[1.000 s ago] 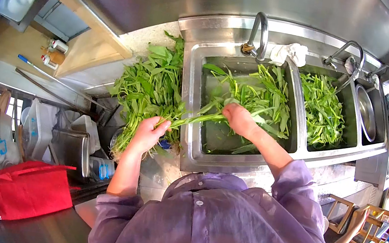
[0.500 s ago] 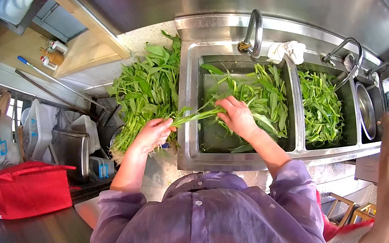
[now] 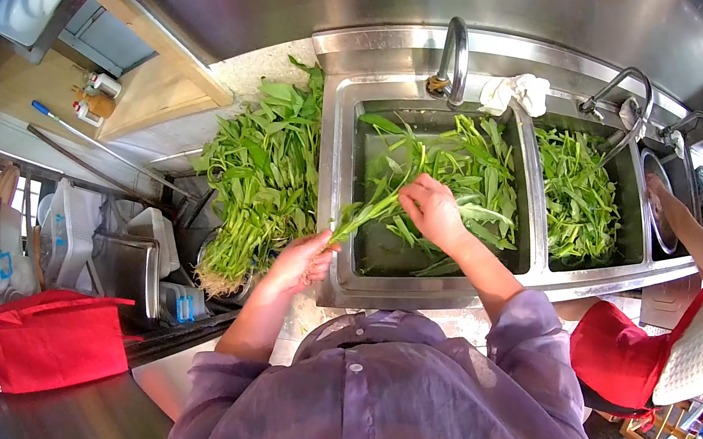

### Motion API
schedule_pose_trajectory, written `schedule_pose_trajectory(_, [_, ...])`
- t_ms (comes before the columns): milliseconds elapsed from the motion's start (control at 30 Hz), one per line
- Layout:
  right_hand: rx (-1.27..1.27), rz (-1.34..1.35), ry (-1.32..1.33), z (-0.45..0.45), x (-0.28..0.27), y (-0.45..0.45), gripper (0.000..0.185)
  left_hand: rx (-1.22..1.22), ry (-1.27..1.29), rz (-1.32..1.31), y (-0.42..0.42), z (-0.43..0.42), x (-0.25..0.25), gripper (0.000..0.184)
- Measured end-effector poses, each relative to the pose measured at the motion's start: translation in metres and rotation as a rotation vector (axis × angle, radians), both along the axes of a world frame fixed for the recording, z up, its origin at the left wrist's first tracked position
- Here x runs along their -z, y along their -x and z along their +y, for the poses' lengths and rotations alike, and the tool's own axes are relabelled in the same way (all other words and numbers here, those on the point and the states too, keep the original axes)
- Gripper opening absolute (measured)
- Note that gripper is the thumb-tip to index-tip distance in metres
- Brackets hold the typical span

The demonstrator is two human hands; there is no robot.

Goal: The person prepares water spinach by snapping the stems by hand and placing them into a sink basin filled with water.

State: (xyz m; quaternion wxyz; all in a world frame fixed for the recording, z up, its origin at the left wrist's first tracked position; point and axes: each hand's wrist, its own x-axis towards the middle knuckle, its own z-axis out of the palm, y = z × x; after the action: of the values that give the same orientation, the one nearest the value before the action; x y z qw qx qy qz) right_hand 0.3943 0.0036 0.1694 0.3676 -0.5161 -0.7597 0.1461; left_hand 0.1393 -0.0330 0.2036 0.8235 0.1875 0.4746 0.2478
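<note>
My left hand [image 3: 303, 260] is closed around the lower ends of several water spinach stalks [image 3: 363, 215], by the left front edge of the sink [image 3: 340, 142]. Over the basin, my right hand [image 3: 432, 209] pinches the same stalks farther up, its fingertips partly hidden. Loose water spinach [image 3: 488, 171] lies in the water of this left basin, beyond and right of my right hand. A large rooted bundle of water spinach [image 3: 261, 162] rests left of the sink, its pale roots towards me.
More cut greens [image 3: 575, 193] fill the middle basin. A metal pan [image 3: 659, 218] stands in the right basin, where a co-worker's hand [image 3: 662, 193] reaches in. Faucets [image 3: 457, 55] and a white cloth [image 3: 515, 92] line the back. A red bag [image 3: 38, 342] lies at the left.
My left hand has moved right to the sink edge with the stalks, and my right hand slightly right. The co-worker has leaned in, lowering a hand to the right basin.
</note>
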Motion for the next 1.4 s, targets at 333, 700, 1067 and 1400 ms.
schedule_pose_trajectory(333, [0.533,0.372,0.742,0.032,0.041,-0.045,0.016,0.017,-0.156,0.157,-0.013,-0.004,0.003,0.03])
schedule_pose_trajectory(700, [-0.291,-0.252,0.006,-0.008,-0.002,0.001,0.016,0.089,-0.264,0.29,-0.015,0.006,-0.001,0.018])
schedule_pose_trajectory(1067, [-0.066,0.276,0.323,0.002,0.025,0.005,0.013,0.22,-0.218,0.253,-0.031,0.021,0.002,0.02])
schedule_pose_trajectory(1400, [0.482,-0.232,0.22,0.012,0.032,-0.007,0.025,0.068,-0.132,0.167,-0.039,0.024,0.012,0.036])
